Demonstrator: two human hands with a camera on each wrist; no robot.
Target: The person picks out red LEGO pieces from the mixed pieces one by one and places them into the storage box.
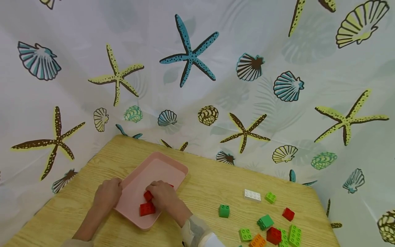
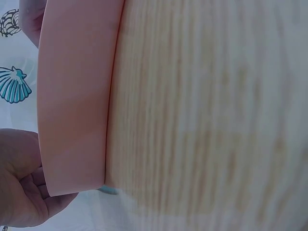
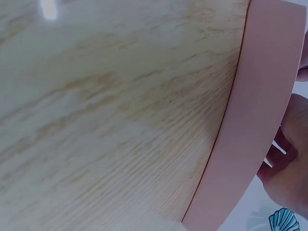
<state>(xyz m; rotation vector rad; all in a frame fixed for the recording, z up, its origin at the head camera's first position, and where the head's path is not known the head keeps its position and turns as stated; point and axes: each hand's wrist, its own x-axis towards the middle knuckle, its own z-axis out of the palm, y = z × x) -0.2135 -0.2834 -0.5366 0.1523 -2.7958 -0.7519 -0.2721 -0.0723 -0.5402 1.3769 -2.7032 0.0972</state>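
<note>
A shallow pink tray sits at an angle on the wooden table. My left hand grips its left rim; in the left wrist view, that hand's fingers curl by the end of the tray wall. My right hand reaches into the tray with fingers bent down, pinching a small red toy brick. Beside it a larger red brick lies on the tray floor. Another bit of red shows behind the knuckles. In the right wrist view the tray wall hides the fingertips of the right hand.
Loose toy bricks lie to the right: a white brick, a dark green brick, a red brick, an orange brick and several light green ones, including a long one. A patterned curtain stands behind the table.
</note>
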